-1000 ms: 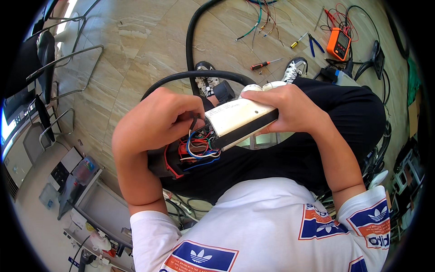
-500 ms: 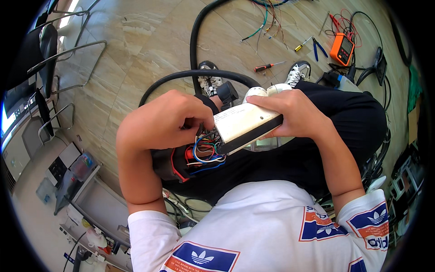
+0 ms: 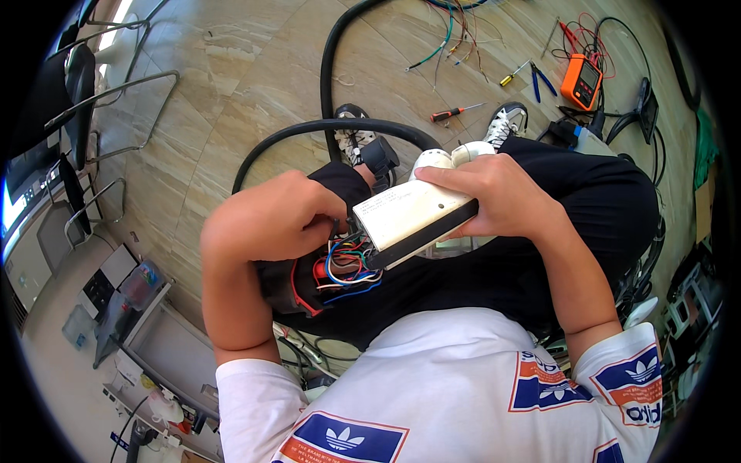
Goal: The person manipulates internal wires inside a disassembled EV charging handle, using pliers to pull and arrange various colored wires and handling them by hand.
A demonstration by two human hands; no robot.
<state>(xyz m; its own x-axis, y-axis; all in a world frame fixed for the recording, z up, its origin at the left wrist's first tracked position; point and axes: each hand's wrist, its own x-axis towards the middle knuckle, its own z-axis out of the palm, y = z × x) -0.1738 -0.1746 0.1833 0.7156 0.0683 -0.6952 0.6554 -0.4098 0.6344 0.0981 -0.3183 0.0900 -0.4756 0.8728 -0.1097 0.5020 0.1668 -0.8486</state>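
Tiled floor [image 3: 239, 92], white casing [image 3: 411, 214], wires [image 3: 349, 261] part-hidden

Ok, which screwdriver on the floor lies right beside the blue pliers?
The yellow-handled screwdriver, its tip close to the pliers; the red-and-black screwdriver lies farther from them.

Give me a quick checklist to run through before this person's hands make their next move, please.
1. White casing steadied: ok; the right hand grips it.
2. Coloured wires tucked in: not ok; they loop out loose by the casing's near left end.
3. Left hand holding a particular wire: cannot tell; its fingertips are largely hidden.
4. Red-and-black screwdriver and blue-handled pliers in sight: ok; both lie on the floor.
5. Orange meter switched on: cannot tell; its screen looks dark and is too small to read.
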